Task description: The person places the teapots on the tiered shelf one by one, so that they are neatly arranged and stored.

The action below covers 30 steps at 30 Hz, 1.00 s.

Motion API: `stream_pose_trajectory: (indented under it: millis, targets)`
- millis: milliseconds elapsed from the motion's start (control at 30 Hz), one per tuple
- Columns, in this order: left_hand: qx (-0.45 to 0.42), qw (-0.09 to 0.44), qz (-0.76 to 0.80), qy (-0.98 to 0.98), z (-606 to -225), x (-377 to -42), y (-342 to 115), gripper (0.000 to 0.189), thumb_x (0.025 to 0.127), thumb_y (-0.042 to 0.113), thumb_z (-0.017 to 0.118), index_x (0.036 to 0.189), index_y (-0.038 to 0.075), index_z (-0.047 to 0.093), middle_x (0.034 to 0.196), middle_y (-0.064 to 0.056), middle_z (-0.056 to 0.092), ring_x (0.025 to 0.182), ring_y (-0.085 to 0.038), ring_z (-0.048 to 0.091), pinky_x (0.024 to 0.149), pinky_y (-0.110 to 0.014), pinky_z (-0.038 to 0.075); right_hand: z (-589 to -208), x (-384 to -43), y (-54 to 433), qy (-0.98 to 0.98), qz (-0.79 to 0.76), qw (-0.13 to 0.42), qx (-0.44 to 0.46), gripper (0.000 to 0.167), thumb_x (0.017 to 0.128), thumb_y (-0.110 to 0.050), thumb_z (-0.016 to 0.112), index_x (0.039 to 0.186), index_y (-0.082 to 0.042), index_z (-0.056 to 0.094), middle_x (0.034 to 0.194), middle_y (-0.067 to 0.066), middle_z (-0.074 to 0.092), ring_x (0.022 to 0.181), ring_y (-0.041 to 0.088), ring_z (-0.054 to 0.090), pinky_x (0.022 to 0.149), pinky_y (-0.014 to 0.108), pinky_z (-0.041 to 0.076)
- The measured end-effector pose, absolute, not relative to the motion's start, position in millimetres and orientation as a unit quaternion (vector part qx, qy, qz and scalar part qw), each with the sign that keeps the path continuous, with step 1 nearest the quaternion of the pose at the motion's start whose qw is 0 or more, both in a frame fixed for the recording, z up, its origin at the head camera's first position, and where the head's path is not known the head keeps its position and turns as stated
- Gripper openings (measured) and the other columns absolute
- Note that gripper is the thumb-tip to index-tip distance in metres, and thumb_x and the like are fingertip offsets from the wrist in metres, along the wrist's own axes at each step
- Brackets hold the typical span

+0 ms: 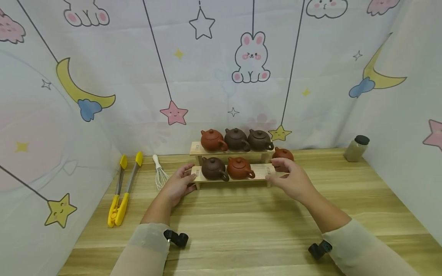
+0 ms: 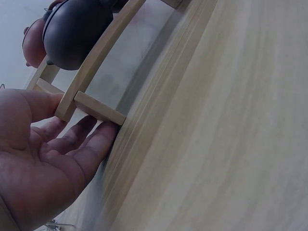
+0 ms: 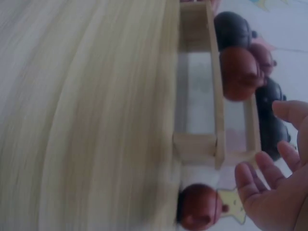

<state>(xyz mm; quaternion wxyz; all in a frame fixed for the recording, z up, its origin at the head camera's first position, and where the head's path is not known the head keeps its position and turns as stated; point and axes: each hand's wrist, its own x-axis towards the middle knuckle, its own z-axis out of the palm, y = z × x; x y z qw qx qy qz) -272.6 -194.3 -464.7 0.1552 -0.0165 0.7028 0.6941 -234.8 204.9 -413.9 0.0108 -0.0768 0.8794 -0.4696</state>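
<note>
A low wooden two-step stand (image 1: 260,171) stands near the back of the table. On its front step are a dark brown teapot (image 1: 212,168) and a reddish-brown teapot (image 1: 238,168). The rear step bears another reddish teapot (image 1: 211,140) and two dark teapots (image 1: 236,139). My left hand (image 2: 53,159) grips the stand's front left end, thumb on the board and fingers by the leg. Beside the right end is my right hand (image 3: 279,192), fingers loosely bent and holding nothing. A further reddish teapot (image 3: 199,207) sits on the table right of the stand, partly behind that hand in the head view.
Yellow-tipped tongs (image 1: 124,191) and a white-handled whisk (image 1: 160,172) lie to the left on the wood-grain table (image 1: 228,230). A black-lidded jar (image 1: 357,148) stands at the back right. Patterned cloth walls (image 1: 214,84) enclose the back and sides.
</note>
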Motion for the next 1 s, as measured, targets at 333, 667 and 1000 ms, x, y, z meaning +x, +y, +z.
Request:
stream_pose_trajectory:
  millis: [333,667,1000]
  targets:
    - [-0.012,0.154,0.694,0.703,-464.8,-272.2,-194.6,0.062,0.116,0.013,0.044,0.172,0.014,0.02,0.173,-0.022,0.03,0.153,-0.039,0.044,0.125,-0.058,0.041,-415.9,-250.3,247.7,0.896,-0.444,0.001,-0.003,0.085,0.094,-0.059,0.077,0.16,-0.017,0.046,0.163,0.013,0.05,0.151,0.042,0.045,0.111,0.062,0.051]
    - [-0.011,0.152,0.695,0.703,-465.0,-270.7,-193.0,0.061,0.115,0.012,0.044,0.172,0.014,0.02,0.174,-0.022,0.029,0.152,-0.04,0.044,0.125,-0.059,0.041,-430.3,-282.5,255.5,0.897,-0.442,0.019,0.01,0.096,0.096,-0.042,0.081,0.169,-0.009,0.028,0.175,0.022,0.03,0.157,0.05,0.033,0.121,0.067,0.041]
    - [-0.011,0.15,0.696,0.702,-466.5,-272.4,-194.1,0.061,0.116,0.012,0.044,0.172,0.015,0.02,0.174,-0.022,0.029,0.152,-0.039,0.044,0.125,-0.059,0.041,-437.3,-310.6,247.9,0.898,-0.438,0.034,0.016,0.095,0.098,-0.032,0.079,0.17,-0.007,0.023,0.176,0.024,0.026,0.158,0.051,0.031,0.127,0.067,0.032]
